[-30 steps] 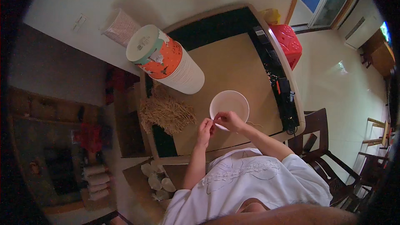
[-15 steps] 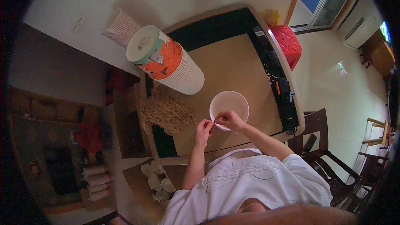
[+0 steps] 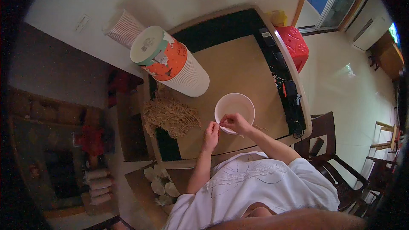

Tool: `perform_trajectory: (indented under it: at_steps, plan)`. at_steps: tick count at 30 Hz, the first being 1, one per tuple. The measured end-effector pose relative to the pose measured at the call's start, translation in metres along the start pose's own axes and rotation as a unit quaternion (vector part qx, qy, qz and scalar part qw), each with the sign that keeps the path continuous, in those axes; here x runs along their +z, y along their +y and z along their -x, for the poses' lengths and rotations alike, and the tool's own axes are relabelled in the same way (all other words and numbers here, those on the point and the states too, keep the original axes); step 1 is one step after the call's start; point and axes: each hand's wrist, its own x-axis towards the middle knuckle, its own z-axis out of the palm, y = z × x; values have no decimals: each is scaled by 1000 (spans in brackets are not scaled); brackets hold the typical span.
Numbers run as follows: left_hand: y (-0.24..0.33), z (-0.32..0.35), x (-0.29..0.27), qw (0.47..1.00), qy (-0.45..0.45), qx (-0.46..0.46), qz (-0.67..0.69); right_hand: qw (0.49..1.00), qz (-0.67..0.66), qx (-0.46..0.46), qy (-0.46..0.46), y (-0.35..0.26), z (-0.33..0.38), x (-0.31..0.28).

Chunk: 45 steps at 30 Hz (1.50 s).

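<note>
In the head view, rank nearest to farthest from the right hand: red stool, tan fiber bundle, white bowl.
From the right hand:
1. White bowl: right by it.
2. Tan fiber bundle: left on the table.
3. Red stool: past the table's far right edge.

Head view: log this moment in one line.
white bowl: on table | left hand: pinched by rim | right hand: pinched over bowl | anything held: unclear | tan strands: heaped left of bowl

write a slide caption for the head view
Left hand and right hand close together at a white bowl, tan cords and stacked tubs to its left.
</note>
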Motion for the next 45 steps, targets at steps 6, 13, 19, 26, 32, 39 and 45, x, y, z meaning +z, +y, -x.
perform_trajectory:
  at_steps: [6, 13, 19, 26, 32, 39, 45]
  plan:
    - [3, 3, 4, 1000, 11, -7, -16, 1000, -18, -3, 10, -13, 4, -1]
    - [-7, 1, 2, 998, -4, -50, 30, 998, -53, -28, 33, -6, 4, 5]
    - [-14, -3, 1, 998, 41, -42, 29, 996, 60, -7, 61, 4, -3, 6]
    - [-51, -6, -11, 983, 93, 60, -147, 964, 253, -31, 81, 25, -12, 6]
    - [-52, -6, -8, 982, 86, 64, -158, 967, 246, 2, 63, 25, -11, 4]
    - [-47, -5, -3, 980, 80, 59, -171, 970, 235, -4, 65, 25, -12, 4]
    - [-48, -4, -2, 976, 92, 95, -173, 969, 239, 17, 55, 14, -11, 6]
